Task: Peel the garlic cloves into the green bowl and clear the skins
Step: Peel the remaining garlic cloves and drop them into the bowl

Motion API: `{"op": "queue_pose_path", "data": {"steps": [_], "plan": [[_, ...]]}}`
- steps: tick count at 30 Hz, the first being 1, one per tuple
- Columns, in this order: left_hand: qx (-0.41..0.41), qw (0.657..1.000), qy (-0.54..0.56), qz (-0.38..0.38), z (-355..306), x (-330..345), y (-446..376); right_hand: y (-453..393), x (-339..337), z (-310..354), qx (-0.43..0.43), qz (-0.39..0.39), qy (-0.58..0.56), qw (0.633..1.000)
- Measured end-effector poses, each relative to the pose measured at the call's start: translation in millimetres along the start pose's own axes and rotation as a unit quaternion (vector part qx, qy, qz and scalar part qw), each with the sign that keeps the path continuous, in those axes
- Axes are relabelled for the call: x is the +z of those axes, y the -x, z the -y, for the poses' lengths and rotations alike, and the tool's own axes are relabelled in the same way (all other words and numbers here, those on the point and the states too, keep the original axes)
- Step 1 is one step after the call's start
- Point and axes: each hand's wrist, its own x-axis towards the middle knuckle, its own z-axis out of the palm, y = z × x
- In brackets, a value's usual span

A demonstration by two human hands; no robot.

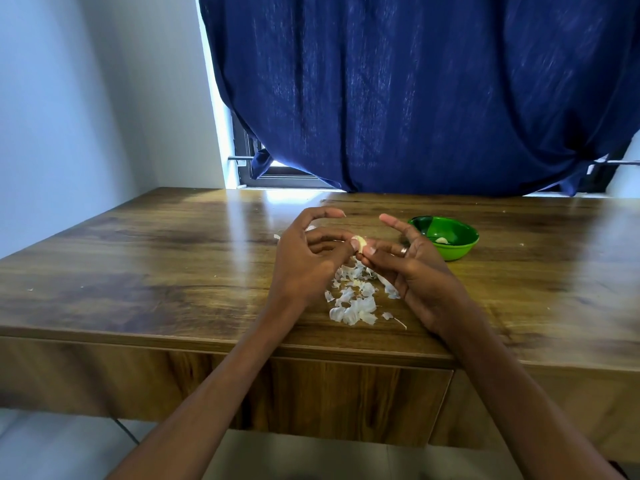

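While both hands are pinching the garlic clove (360, 243) at frame centre, the green bowl (450, 249) is sitting just right of the right hand (412, 271), farther from the left hand (308, 261).

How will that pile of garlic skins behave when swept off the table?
The garlic skins look thin and papery, so probably very light and apt to scatter or cling rather than slide as one mass. They lie as many loose flakes on the glossy wooden table, so a flat-hand sweep likely works better than pinching. Small stray bits may stay behind.
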Motion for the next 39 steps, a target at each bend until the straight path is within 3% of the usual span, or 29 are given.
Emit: {"op": "queue_pose_path", "data": {"steps": [7,13,24,32,39], "plan": [[-0.001,0.999,-0.003,-0.033,-1.2,-0.6,-0.5,1.4,2.0,-2.2,-0.074,-0.007,0.115,0.991],[-0.014,1.0,-0.006,-0.026,0.5,-0.3,-0.7,4.2,4.8,-5.7,-0.167,-0.025,0.241,0.956],[-0.018,1.0,-0.008,-0.014,5.4,0.5,-3.9,1.7,3.8,-5.8,-0.147,-0.008,0.214,0.966],[0.037,0.998,-0.044,-0.015,8.0,0.9,-3.1,-0.5,0.3,-6.3,-0.098,-0.011,0.103,0.99],[0.082,0.985,-0.152,-0.027,13.4,2.3,-3.7,-1.3,-1.6,-3.3,-0.085,-0.03,0.023,0.996]]}}
